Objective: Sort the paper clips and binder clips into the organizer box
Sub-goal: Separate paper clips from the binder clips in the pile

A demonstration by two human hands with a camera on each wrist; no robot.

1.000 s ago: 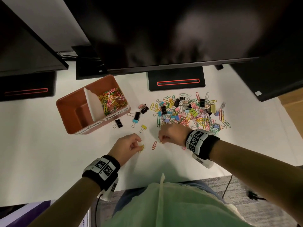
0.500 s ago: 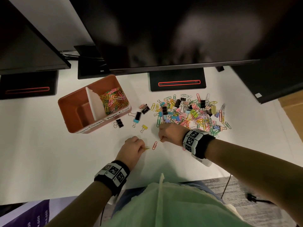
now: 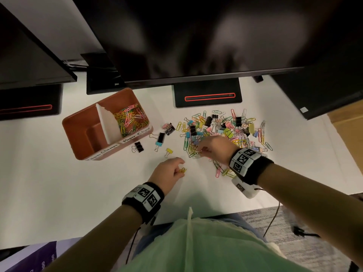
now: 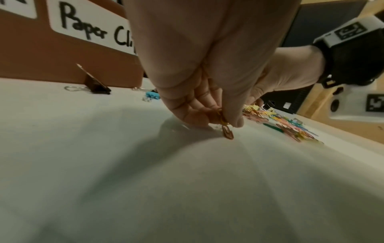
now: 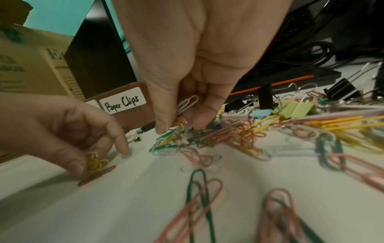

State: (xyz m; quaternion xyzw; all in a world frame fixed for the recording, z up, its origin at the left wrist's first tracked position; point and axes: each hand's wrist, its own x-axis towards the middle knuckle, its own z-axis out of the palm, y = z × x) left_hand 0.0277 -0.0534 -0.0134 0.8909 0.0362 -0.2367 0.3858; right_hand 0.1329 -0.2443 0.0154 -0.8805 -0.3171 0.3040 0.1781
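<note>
Your right hand (image 3: pixel 213 149) has moved into the clip pile (image 3: pixel 225 130), pinching paper clips; your left hand (image 3: pixel 169 170) still pinches yellow paper clips (image 3: pixel 183 170). Gathering continues.

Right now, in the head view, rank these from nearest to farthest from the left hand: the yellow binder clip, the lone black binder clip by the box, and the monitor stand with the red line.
From the left hand:
1. Yellow binder clip, just beyond the knuckles.
2. Black binder clip, farther left, beside the organizer box.
3. Monitor stand, at the desk's back edge.
</note>
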